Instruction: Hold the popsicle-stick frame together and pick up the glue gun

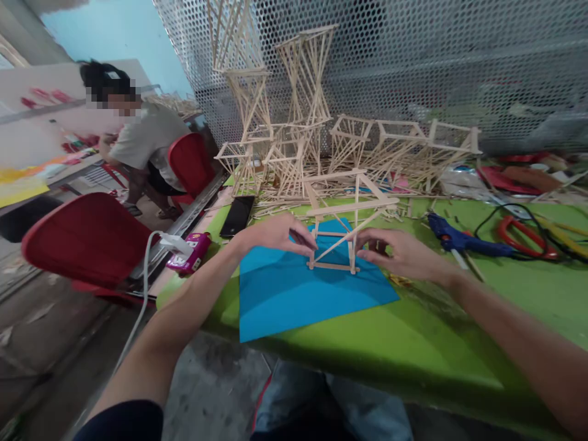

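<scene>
Co-worker's face blurred out

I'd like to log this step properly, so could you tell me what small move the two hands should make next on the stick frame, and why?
Probably keep both hands pinching and steady the stick frame on the blue sheet. The left hand holds its left upright and the right hand its right side, while the blue glue gun lies unheld on the green table, so the joints look unsecured.

Workshop corner with a green table and red chairs

A perforated metal screen backs the green table; a pale blue wall shows at upper left. Two red chairs stand on the grey, littered concrete floor, and a seated person works at another table further back. Light is soft and even.
</scene>
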A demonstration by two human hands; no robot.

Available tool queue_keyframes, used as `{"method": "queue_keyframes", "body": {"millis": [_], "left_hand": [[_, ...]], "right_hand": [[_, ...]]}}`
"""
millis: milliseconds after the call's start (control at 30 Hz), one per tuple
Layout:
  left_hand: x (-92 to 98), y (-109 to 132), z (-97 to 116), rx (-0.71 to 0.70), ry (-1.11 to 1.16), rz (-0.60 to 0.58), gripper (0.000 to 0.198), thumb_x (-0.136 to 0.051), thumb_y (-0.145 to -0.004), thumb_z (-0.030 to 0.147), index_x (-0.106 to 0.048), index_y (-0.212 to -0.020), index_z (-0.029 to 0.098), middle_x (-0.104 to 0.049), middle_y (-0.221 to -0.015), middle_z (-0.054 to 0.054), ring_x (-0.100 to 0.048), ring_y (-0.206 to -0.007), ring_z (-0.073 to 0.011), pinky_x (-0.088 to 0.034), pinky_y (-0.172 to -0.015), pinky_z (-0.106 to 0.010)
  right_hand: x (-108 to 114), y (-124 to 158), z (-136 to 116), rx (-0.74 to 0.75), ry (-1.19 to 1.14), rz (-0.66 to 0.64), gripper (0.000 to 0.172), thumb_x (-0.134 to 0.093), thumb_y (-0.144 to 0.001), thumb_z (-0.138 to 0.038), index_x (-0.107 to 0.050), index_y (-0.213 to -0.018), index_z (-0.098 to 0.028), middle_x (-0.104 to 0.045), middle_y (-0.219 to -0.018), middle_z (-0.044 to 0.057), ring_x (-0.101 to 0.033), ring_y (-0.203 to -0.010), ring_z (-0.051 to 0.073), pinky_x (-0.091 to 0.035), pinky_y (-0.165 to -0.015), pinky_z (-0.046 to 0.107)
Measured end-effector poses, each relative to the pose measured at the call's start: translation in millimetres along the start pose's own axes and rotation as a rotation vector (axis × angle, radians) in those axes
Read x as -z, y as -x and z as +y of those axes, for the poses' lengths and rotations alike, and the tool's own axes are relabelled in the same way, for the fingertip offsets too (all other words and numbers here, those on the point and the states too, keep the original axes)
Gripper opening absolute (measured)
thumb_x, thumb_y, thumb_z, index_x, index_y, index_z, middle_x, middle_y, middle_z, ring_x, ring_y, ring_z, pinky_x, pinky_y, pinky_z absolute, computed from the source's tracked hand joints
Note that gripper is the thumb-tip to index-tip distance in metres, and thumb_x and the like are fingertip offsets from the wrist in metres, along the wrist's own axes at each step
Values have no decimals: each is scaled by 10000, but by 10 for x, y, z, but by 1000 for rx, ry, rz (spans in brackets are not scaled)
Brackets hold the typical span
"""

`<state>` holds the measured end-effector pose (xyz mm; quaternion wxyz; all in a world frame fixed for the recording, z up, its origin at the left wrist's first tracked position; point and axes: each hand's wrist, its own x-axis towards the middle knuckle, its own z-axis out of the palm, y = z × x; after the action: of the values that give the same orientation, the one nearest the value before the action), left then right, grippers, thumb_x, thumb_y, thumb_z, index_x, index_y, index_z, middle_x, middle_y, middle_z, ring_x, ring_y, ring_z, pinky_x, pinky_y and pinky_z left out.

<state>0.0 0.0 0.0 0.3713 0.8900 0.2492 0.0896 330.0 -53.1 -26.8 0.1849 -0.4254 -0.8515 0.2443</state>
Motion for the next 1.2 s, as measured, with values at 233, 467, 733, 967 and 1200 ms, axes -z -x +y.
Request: {"method": "queue_keyframes", "body": {"millis": [233,467,733,967,1200], "left_hand": [[-108,-39,-2,-3,-28,32,261,-779,-907,466,-857,-1081,287,-837,-1090,-21,-792,-947,-164,-570,-840,-231],[-138,-90,13,-56,-27,-1,222,-764,-933,426,-857,-1038,255,-838,-1018,-34,-779,-903,-148,-547,-802,-207],[-158,-107,78,-24,-92,-11,202,-720,-964,401,-855,-1012,258,-838,-994,-11,-755,-851,-127,-501,-733,-206],[-164,-105,76,-2,-96,-16,220,-707,-970,415,-855,-995,254,-840,-981,-10,-755,-835,-127,-496,-724,-203],[-151,-107,24,28,-86,-47,217,-710,-969,422,-856,-1018,270,-840,-1007,7,-752,-847,-116,-479,-708,-193]], "right_hand": [[-52,-13,24,-61,-52,-38,426,-625,-996,-572,-771,-1221,-242,-798,-1184,95,-748,-922,244,-582,-731,353],[-47,-33,-14,-55,-89,-84,390,-632,-997,-585,-819,-1103,-260,-820,-1147,56,-754,-928,241,-578,-769,360],[-79,-42,33,-32,-120,-85,408,-622,-996,-620,-804,-1036,-257,-826,-1051,38,-740,-873,220,-547,-759,334],[-72,-41,-23,-44,-162,-98,386,-626,-1000,-605,-788,-997,-255,-820,-1061,33,-736,-906,224,-539,-818,340],[-72,-42,-31,-40,-191,-118,380,-616,-1006,-593,-778,-1000,-249,-817,-1063,36,-733,-918,226,-534,-832,348]]}}
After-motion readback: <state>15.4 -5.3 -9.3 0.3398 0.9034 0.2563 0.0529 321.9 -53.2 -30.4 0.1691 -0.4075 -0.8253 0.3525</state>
